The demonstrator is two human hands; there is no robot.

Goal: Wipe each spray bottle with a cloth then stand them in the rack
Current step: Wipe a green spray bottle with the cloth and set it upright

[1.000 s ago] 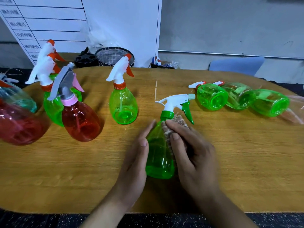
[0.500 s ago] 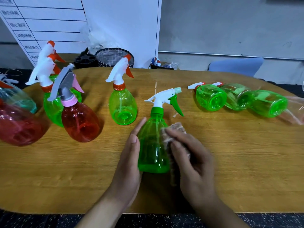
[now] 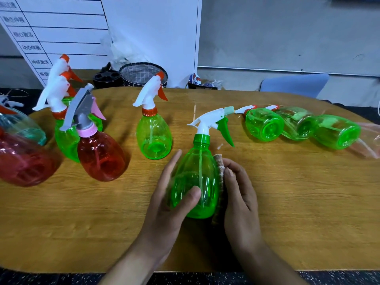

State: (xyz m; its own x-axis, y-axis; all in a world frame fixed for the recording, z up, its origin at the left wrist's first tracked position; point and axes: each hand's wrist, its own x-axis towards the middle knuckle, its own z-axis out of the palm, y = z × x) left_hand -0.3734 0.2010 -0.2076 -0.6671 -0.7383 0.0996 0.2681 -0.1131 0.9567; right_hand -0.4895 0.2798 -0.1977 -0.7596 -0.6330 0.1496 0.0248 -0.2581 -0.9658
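your green spray bottle (image 3: 194, 182) stands upright near the middle of the table (image 3: 287, 202), toward its near edge, and looks empty, with only the thin tube inside. your left hand (image 3: 170, 204) wraps its left side, thumb curled across the front. your right hand (image 3: 239, 194) presses a brownish cloth (image 3: 219, 173) flat against the bottle's right side, fingers curved around it. three green bottles (image 3: 300, 128) lie on their sides toward the far right edge. upright green and red bottles (image 3: 100, 157) crowd the left end. the white board (image 3: 61, 38) beyond the far edge carries writing too blurred to read.
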